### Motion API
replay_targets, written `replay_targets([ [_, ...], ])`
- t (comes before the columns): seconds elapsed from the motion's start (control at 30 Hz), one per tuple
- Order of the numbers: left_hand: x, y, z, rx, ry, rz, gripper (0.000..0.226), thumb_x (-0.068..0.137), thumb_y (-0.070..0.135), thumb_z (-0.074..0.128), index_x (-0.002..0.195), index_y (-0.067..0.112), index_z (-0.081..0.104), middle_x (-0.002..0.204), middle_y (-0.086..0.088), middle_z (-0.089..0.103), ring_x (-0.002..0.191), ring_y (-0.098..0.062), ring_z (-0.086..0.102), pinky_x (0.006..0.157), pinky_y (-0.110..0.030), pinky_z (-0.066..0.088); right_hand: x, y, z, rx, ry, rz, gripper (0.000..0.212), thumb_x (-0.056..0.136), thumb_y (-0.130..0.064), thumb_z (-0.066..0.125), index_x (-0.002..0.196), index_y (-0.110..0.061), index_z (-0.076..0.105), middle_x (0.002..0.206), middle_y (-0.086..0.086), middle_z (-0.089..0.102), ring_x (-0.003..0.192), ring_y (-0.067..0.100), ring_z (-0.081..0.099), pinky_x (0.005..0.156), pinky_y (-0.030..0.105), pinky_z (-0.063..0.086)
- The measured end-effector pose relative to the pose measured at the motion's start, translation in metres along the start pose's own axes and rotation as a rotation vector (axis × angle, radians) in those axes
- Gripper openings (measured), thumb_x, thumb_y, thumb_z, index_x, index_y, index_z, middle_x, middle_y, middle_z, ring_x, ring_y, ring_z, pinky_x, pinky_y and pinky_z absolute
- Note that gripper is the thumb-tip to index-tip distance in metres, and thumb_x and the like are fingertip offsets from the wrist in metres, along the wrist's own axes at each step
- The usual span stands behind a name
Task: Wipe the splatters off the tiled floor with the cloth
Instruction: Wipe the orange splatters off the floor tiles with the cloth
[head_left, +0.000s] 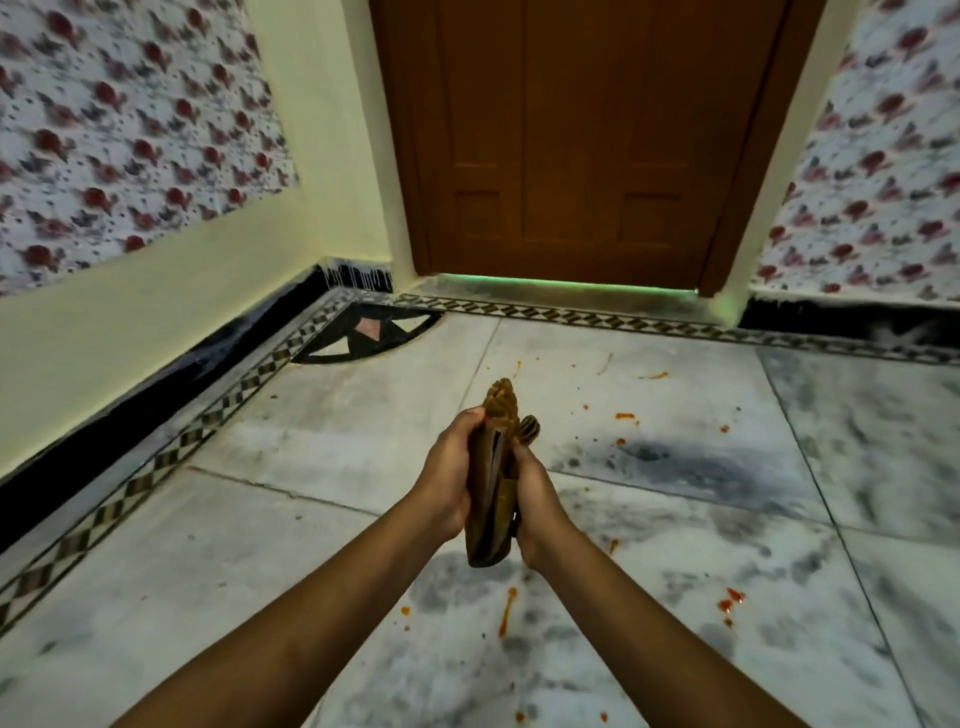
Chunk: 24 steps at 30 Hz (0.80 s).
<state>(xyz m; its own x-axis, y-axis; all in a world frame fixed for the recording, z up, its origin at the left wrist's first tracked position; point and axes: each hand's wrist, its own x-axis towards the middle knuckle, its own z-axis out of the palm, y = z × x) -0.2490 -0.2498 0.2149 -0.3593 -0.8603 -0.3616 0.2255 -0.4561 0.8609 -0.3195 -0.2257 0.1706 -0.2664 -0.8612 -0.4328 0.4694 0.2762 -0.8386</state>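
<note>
Pressing together from both sides, the left hand (448, 470) and right hand (535, 499) grip a folded brown cloth (493, 467), its long axis pointing away above the marble floor (311, 426) flecked with orange splatters (508, 610).

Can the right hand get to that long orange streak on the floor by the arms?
Probably yes. The streak lies on open floor, below the right hand, with nothing between them. But both hands hold the cloth up in the air, so the hand must lower first.
</note>
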Motion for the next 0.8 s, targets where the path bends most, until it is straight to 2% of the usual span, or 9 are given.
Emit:
replay_targets([
  [0.1,0.002,-0.013,0.002,0.211,-0.031,-0.044,0.023,0.094,0.039,0.049,0.104,0.022,0.062,0.089,0.004,0.067,0.079,-0.005,0.062,0.065,-0.022,0.048,0.005,0.016,-0.008,-0.016,0.061,-0.016,0.030,0.099,-0.032,0.040,0.091,-0.018,0.066,0.089,0.006,0.069,0.088,0.024,0.064,0.073,0.032,0.051],
  [0.2,0.008,-0.024,0.000,0.470,-0.074,-0.041,0.027,0.090,0.036,0.059,0.113,0.028,0.048,0.105,0.000,0.062,0.091,-0.011,0.060,0.071,-0.029,0.048,0.012,0.031,-0.015,-0.095,0.135,-0.018,0.021,0.098,-0.031,0.043,0.103,-0.018,0.060,0.088,0.001,0.065,0.098,0.025,0.063,0.056,0.017,0.045],
  [0.27,0.015,-0.031,-0.006,0.488,-0.048,-0.088,0.034,0.089,0.027,0.063,0.120,0.025,0.048,0.111,-0.008,0.062,0.096,-0.021,0.063,0.072,-0.032,0.052,0.011,0.036,-0.023,-0.067,0.151,-0.004,0.020,0.098,-0.025,0.046,0.111,-0.016,0.058,0.095,0.007,0.067,0.094,0.025,0.064,0.058,0.022,0.050],
  [0.33,0.019,-0.033,-0.016,0.442,0.025,-0.133,0.028,0.091,0.016,0.059,0.118,0.012,0.054,0.103,-0.014,0.066,0.087,-0.025,0.065,0.064,-0.030,0.054,0.007,0.038,-0.033,-0.025,0.157,0.009,0.019,0.097,-0.019,0.048,0.113,-0.015,0.058,0.100,0.010,0.067,0.086,0.024,0.064,0.066,0.031,0.053],
  [0.43,0.018,-0.029,-0.030,0.473,0.068,-0.198,0.014,0.091,0.011,0.053,0.094,0.003,0.064,0.080,-0.014,0.067,0.065,-0.026,0.063,0.053,-0.026,0.052,0.009,0.044,-0.041,0.037,0.140,0.062,0.025,0.098,-0.023,0.047,0.119,-0.013,0.056,0.102,0.007,0.064,0.088,0.025,0.062,0.066,0.034,0.051],
  [0.5,0.014,-0.031,-0.033,0.574,0.001,-0.216,0.018,0.091,0.013,0.048,0.092,0.010,0.066,0.088,-0.013,0.069,0.077,-0.027,0.066,0.069,-0.031,0.053,0.011,0.052,-0.040,0.075,0.139,0.125,0.030,0.097,-0.031,0.047,0.119,-0.014,0.057,0.106,0.008,0.063,0.095,0.027,0.060,0.069,0.036,0.050],
  [0.57,0.009,-0.034,-0.031,0.700,-0.071,-0.197,0.023,0.093,0.015,0.043,0.097,0.018,0.066,0.098,-0.010,0.069,0.090,-0.025,0.066,0.080,-0.033,0.052,0.010,0.055,-0.038,0.126,0.115,0.195,0.032,0.096,-0.038,0.046,0.112,-0.014,0.061,0.098,0.009,0.064,0.091,0.026,0.060,0.069,0.036,0.049],
  [0.7,0.009,-0.027,-0.036,0.668,-0.033,-0.130,0.028,0.095,0.010,0.039,0.102,0.025,0.062,0.103,-0.001,0.064,0.088,-0.013,0.061,0.073,-0.025,0.050,0.012,0.056,-0.041,0.139,0.080,0.236,0.033,0.096,-0.032,0.048,0.114,-0.009,0.062,0.102,0.015,0.067,0.092,0.032,0.062,0.071,0.037,0.051],
  [0.8,0.011,-0.003,-0.047,0.585,0.089,-0.103,0.035,0.097,0.006,0.037,0.118,0.026,0.056,0.112,-0.004,0.061,0.094,-0.018,0.059,0.070,-0.026,0.049,0.016,0.056,-0.056,0.050,0.179,0.211,0.026,0.095,-0.021,0.049,0.116,-0.010,0.060,0.110,0.016,0.064,0.096,0.035,0.060,0.069,0.039,0.051],
])
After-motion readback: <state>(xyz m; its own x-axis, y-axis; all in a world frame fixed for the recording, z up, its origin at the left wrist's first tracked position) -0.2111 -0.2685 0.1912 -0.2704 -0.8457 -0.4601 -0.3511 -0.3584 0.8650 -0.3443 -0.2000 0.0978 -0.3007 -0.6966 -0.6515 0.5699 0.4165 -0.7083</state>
